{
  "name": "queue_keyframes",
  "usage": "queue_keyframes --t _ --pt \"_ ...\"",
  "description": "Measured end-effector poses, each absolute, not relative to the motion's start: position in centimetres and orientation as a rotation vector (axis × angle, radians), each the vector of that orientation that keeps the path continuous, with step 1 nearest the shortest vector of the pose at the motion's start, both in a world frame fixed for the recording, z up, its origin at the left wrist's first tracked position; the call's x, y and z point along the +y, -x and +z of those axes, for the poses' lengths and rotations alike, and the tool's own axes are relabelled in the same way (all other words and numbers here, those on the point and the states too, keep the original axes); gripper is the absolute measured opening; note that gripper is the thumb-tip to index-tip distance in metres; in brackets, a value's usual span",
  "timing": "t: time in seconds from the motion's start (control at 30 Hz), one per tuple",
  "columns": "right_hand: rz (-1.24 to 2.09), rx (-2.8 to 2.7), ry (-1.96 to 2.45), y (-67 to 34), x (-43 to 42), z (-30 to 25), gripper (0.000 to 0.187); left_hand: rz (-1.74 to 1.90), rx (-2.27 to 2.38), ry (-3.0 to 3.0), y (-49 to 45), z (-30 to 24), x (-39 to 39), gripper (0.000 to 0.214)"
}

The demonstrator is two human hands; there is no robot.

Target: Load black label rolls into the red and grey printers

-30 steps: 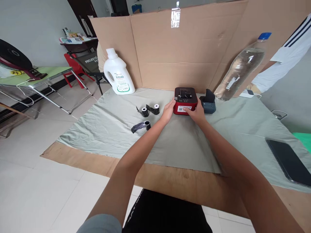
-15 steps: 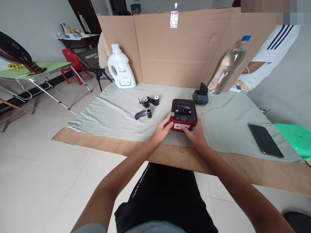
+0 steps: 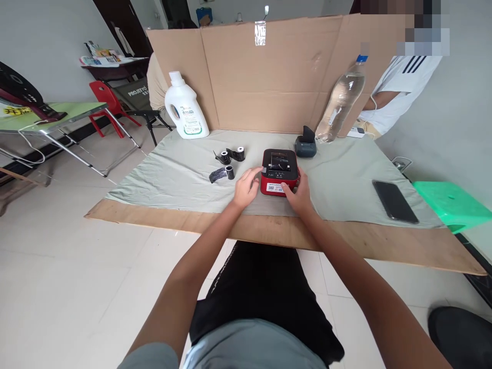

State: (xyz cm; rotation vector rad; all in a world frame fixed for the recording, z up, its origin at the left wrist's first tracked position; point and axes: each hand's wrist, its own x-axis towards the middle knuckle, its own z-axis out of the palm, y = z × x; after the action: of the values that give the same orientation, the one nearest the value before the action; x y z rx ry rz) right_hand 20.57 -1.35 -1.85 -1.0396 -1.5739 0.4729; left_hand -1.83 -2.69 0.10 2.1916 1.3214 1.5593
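Note:
In the head view, a small box-shaped printer (image 3: 279,172) with a red body and black top sits on the grey-green cloth. A window in its top shows something dark and shiny inside, and a white label is on its front. My right hand (image 3: 299,195) grips the right side, thumb on the front face. My left hand (image 3: 247,188) is beside the left side, fingers apart and their tips close to the top left edge; whether they touch cannot be made out. Several small black rolls (image 3: 229,172) with loose tails lie to the left. A smaller dark device (image 3: 306,147) with its lid raised stands behind right.
A white jug (image 3: 188,115) and a clear water bottle (image 3: 342,100) stand before the cardboard screen (image 3: 269,77). A black phone (image 3: 394,201) lies on the right, beside a green stool (image 3: 453,205). A person's white sleeve (image 3: 407,82) shows behind the screen. The table's wooden edge (image 3: 184,220) is close to me.
My left hand has come off the printer's front left corner and moved slightly left, fingers loosened. My right hand keeps its grip. The whole view has shifted a little.

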Motion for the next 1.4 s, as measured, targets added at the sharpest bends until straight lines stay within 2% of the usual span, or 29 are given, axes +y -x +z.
queue_keyframes --t 0.3,0.8,0.93,1.23,1.4 --pt "0.441 -1.612 1.025 -20.8 -0.7 -2.2 0.076 1.467 1.38 -2.266 1.9 -0.1 -1.9 0.042" --pt "0.504 -1.607 1.113 -21.3 -0.5 -1.8 0.088 1.252 1.445 -2.263 1.7 2.4 -3.4 0.053" --pt "0.523 -1.607 1.099 -21.4 -0.4 -1.9 0.085 1.203 1.486 -2.258 1.8 2.7 -3.6 0.056" --pt "0.566 -1.599 1.081 -21.7 -0.3 -1.9 0.085 1.235 1.529 -2.274 1.5 2.1 -3.5 0.055" --pt "0.576 -1.597 1.077 -21.8 -0.2 -1.9 0.085 1.308 1.51 -2.147 1.6 3.6 -2.3 0.05"
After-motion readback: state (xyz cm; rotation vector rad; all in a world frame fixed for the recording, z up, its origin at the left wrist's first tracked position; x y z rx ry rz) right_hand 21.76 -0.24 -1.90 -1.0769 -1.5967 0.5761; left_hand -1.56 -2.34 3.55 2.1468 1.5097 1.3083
